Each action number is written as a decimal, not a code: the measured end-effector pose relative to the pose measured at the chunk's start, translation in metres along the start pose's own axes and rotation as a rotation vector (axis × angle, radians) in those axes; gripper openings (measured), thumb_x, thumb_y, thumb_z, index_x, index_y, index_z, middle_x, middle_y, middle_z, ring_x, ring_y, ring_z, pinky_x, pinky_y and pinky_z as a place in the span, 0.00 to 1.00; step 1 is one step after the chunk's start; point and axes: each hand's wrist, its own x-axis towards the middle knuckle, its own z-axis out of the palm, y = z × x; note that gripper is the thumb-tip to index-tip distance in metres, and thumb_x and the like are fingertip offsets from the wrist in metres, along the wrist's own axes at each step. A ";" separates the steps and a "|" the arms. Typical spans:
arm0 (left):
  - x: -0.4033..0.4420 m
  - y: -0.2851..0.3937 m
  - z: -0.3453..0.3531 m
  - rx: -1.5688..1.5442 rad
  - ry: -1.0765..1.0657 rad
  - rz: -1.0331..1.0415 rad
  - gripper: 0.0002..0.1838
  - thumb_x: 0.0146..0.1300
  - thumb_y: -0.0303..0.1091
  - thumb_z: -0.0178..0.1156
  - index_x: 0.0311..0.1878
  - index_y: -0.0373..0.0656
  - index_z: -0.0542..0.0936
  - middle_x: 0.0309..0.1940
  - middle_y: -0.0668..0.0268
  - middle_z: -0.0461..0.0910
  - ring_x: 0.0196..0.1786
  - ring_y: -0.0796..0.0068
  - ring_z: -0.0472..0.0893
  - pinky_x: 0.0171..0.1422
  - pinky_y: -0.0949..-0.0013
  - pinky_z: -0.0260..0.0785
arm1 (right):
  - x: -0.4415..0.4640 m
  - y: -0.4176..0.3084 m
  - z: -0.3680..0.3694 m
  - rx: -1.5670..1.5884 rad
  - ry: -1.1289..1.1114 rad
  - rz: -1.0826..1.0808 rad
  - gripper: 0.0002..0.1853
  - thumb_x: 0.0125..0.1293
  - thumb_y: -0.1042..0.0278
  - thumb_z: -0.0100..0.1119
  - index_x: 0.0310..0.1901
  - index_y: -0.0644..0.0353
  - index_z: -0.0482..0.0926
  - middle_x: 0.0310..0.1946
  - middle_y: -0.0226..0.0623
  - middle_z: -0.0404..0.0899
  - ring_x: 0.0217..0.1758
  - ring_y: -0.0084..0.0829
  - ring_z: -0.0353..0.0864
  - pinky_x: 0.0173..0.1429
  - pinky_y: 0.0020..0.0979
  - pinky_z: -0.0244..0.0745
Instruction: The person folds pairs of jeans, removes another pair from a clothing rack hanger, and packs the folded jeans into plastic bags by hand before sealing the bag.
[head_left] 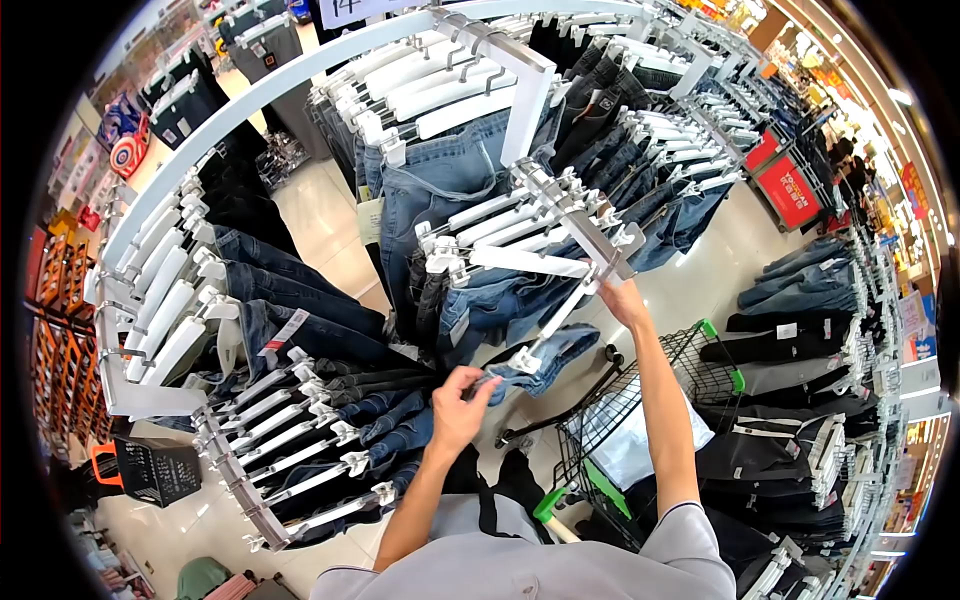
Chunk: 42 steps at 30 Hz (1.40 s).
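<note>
A pair of blue jeans (556, 362) hangs from a white clip hanger (560, 310) at the near end of the middle rack arm. My left hand (460, 408) is closed in a pinch on the waistband of the jeans, close to the hanger's lower clip (524, 360). Up by the metal rail (580, 225), my right hand (624, 302) is closed around the upper end of the same hanger, its fingers partly hidden. More jeans on white hangers (500, 235) hang close together behind it.
A black wire shopping cart (655, 375) with green corners stands by my right arm, holding a clear plastic-wrapped item (615, 425). Left is a curved white rack frame (260, 105) full of trousers. A black basket (155, 470) sits at lower left. Folded trousers (790, 335) line the right.
</note>
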 end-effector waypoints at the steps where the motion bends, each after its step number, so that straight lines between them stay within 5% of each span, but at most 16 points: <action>1: -0.005 0.000 0.001 0.024 -0.029 0.002 0.12 0.64 0.30 0.76 0.41 0.35 0.82 0.28 0.67 0.83 0.30 0.85 0.76 0.35 0.75 0.70 | -0.008 -0.003 -0.002 0.008 0.001 -0.006 0.31 0.71 0.74 0.65 0.74 0.61 0.67 0.64 0.36 0.78 0.66 0.32 0.79 0.68 0.34 0.75; 4: -0.016 0.011 -0.001 0.129 -0.131 0.047 0.12 0.64 0.29 0.76 0.41 0.33 0.83 0.30 0.66 0.85 0.33 0.86 0.79 0.38 0.75 0.72 | -0.051 -0.012 0.003 -0.192 -0.057 0.093 0.35 0.68 0.70 0.70 0.74 0.60 0.67 0.68 0.37 0.76 0.69 0.35 0.77 0.70 0.36 0.74; 5: -0.018 0.007 -0.004 0.135 -0.157 0.049 0.13 0.65 0.35 0.75 0.42 0.36 0.84 0.31 0.59 0.86 0.30 0.73 0.81 0.36 0.69 0.72 | -0.070 -0.013 0.004 -0.250 -0.065 0.109 0.36 0.67 0.68 0.72 0.74 0.60 0.68 0.69 0.37 0.75 0.69 0.36 0.77 0.71 0.37 0.74; 12: -0.032 0.019 -0.015 0.195 -0.353 0.175 0.13 0.64 0.32 0.74 0.44 0.34 0.84 0.36 0.54 0.87 0.36 0.58 0.85 0.42 0.62 0.76 | -0.154 0.011 0.037 -1.193 -0.406 -0.011 0.49 0.55 0.56 0.79 0.77 0.57 0.65 0.74 0.48 0.70 0.76 0.47 0.70 0.79 0.44 0.65; 15: -0.043 0.041 -0.018 0.148 -0.345 0.353 0.11 0.63 0.27 0.74 0.44 0.31 0.86 0.32 0.56 0.84 0.29 0.68 0.80 0.35 0.68 0.72 | -0.175 0.019 0.059 -1.395 -0.561 -0.029 0.45 0.54 0.59 0.76 0.75 0.57 0.68 0.70 0.49 0.74 0.73 0.51 0.71 0.78 0.45 0.66; 18: -0.057 0.075 -0.027 0.168 -0.357 0.435 0.10 0.61 0.25 0.74 0.43 0.32 0.86 0.28 0.58 0.81 0.27 0.69 0.77 0.32 0.69 0.69 | -0.191 0.033 0.056 -1.290 -0.619 -0.046 0.38 0.53 0.68 0.76 0.68 0.59 0.76 0.66 0.48 0.78 0.69 0.50 0.76 0.75 0.44 0.68; 22: -0.083 0.115 -0.043 0.193 -0.299 0.617 0.08 0.59 0.22 0.74 0.41 0.33 0.86 0.26 0.60 0.79 0.26 0.69 0.76 0.30 0.69 0.66 | -0.215 0.032 0.030 -1.309 -0.372 -0.263 0.27 0.49 0.80 0.69 0.55 0.59 0.85 0.54 0.46 0.86 0.61 0.52 0.81 0.70 0.45 0.72; 25: -0.117 0.143 -0.061 0.223 -0.159 0.658 0.08 0.60 0.19 0.71 0.42 0.32 0.85 0.26 0.58 0.78 0.25 0.68 0.76 0.31 0.68 0.67 | -0.253 -0.007 0.032 -0.973 -0.122 -0.054 0.20 0.57 0.86 0.61 0.52 0.65 0.86 0.48 0.46 0.89 0.55 0.42 0.88 0.60 0.37 0.82; 29: -0.176 0.156 -0.079 0.244 0.163 0.621 0.06 0.69 0.23 0.66 0.47 0.35 0.83 0.28 0.69 0.77 0.28 0.82 0.73 0.32 0.76 0.65 | -0.311 -0.076 0.048 -0.595 -0.001 -0.040 0.13 0.59 0.86 0.59 0.44 0.66 0.87 0.40 0.33 0.89 0.42 0.23 0.86 0.45 0.25 0.79; 33: -0.240 0.196 -0.094 0.073 0.266 0.609 0.12 0.84 0.38 0.49 0.53 0.38 0.72 0.45 0.69 0.72 0.47 0.81 0.68 0.57 0.75 0.62 | -0.377 -0.149 0.088 -0.388 -0.087 0.105 0.12 0.55 0.81 0.57 0.39 0.65 0.87 0.31 0.30 0.85 0.30 0.22 0.79 0.32 0.23 0.69; 35: -0.271 0.214 -0.100 0.283 0.361 0.582 0.11 0.85 0.39 0.43 0.50 0.41 0.69 0.45 0.68 0.69 0.47 0.79 0.65 0.59 0.73 0.59 | -0.404 -0.163 0.114 -0.467 0.152 0.098 0.13 0.51 0.80 0.54 0.37 0.66 0.86 0.38 0.35 0.84 0.30 0.27 0.79 0.29 0.26 0.69; 36: -0.283 0.225 -0.106 0.348 0.357 0.617 0.08 0.82 0.35 0.46 0.50 0.39 0.68 0.40 0.67 0.66 0.42 0.76 0.64 0.51 0.71 0.61 | -0.405 -0.173 0.114 -0.543 -0.094 0.168 0.14 0.50 0.79 0.52 0.35 0.67 0.87 0.49 0.40 0.81 0.34 0.31 0.79 0.35 0.30 0.74; 37: -0.291 0.228 -0.120 0.212 0.263 0.693 0.18 0.77 0.44 0.59 0.49 0.38 0.67 0.38 0.66 0.67 0.40 0.75 0.66 0.49 0.71 0.63 | -0.416 -0.172 0.126 -0.570 -0.082 0.056 0.14 0.52 0.76 0.54 0.36 0.68 0.88 0.48 0.41 0.80 0.35 0.32 0.79 0.43 0.30 0.75; 39: -0.316 0.244 -0.139 0.425 0.192 0.748 0.31 0.61 0.49 0.76 0.49 0.38 0.68 0.36 0.66 0.72 0.38 0.74 0.73 0.46 0.69 0.69 | -0.423 -0.176 0.137 -0.588 -0.285 -0.154 0.14 0.54 0.75 0.57 0.39 0.69 0.87 0.43 0.38 0.81 0.38 0.31 0.80 0.42 0.28 0.73; 42: -0.352 0.267 -0.144 0.739 0.221 0.796 0.36 0.49 0.44 0.84 0.48 0.38 0.68 0.30 0.65 0.77 0.31 0.74 0.79 0.38 0.69 0.73 | -0.448 -0.208 0.179 -0.617 -0.414 -0.094 0.13 0.63 0.66 0.63 0.39 0.70 0.85 0.42 0.40 0.84 0.45 0.31 0.82 0.56 0.30 0.74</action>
